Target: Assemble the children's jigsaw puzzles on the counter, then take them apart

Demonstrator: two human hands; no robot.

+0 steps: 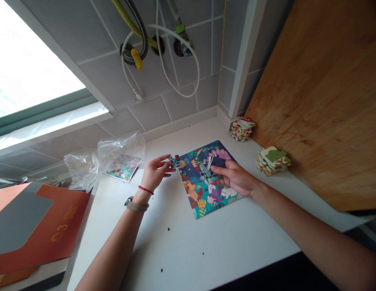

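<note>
A colourful jigsaw puzzle (192, 190) with rabbits and plants lies partly assembled on the white tabletop (163, 250). At its upper left edge, my left hand (154, 171) has a small dark puzzle piece (175, 162) between its fingertips. The piece sits against or just over the puzzle's edge; I cannot tell whether it is joined. My right hand (234, 176) is closed around a small stack of puzzle pieces (217, 162), held above the puzzle's right half and hiding part of it.
Two piles of puzzle pieces, one pile (242, 129) by the wall and another pile (272, 159), stand beside the wooden board (321, 105). Left are a picture card (122, 167), clear plastic bags (121, 145) and an orange box (69, 226). Pipes and a white cable (198, 68) hang above.
</note>
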